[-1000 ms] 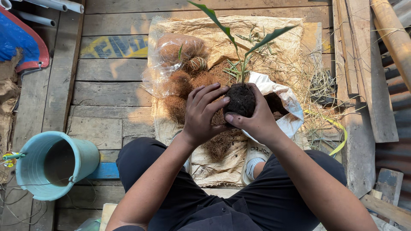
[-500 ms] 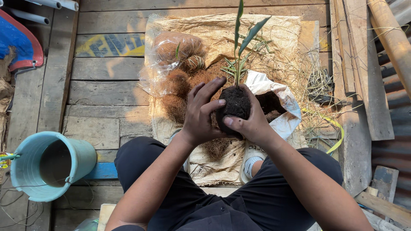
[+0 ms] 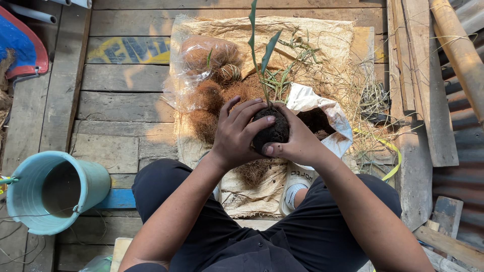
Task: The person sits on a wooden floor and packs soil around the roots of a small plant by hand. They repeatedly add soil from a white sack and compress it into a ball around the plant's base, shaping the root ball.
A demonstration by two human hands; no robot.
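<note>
Nearest the camera are the person's black-clad knees, drawn up on either side, and both forearms run forward from them to meet over a worn burlap sack [image 3: 322, 38] spread on the plank floor. The left hand [image 3: 237, 133] and the right hand [image 3: 297, 141] are cupped together around a dark ball of soil [image 3: 272, 132], pressed on it from opposite sides: the left fingers curl over its top and near face with the fingertips spread a little, while the right thumb hooks under its lower edge and the right palm backs it from the far right. The ball sits between the two palms, raised off the sack, and neither hand is clearly the nearer; they share it about evenly. Out of its top a thin seedling [image 3: 259, 45] stands, its long axis running away from the person toward the top of the view, leaves tilted slightly right. Just beyond the right hand lies an open white bag [image 3: 322, 103] with dark soil inside. Beyond the left hand sits a clear plastic bag of brown coconut fibre [image 3: 206, 75]. Well off to the left, a light blue bucket [image 3: 50, 194] lies tipped on the boards.
</note>
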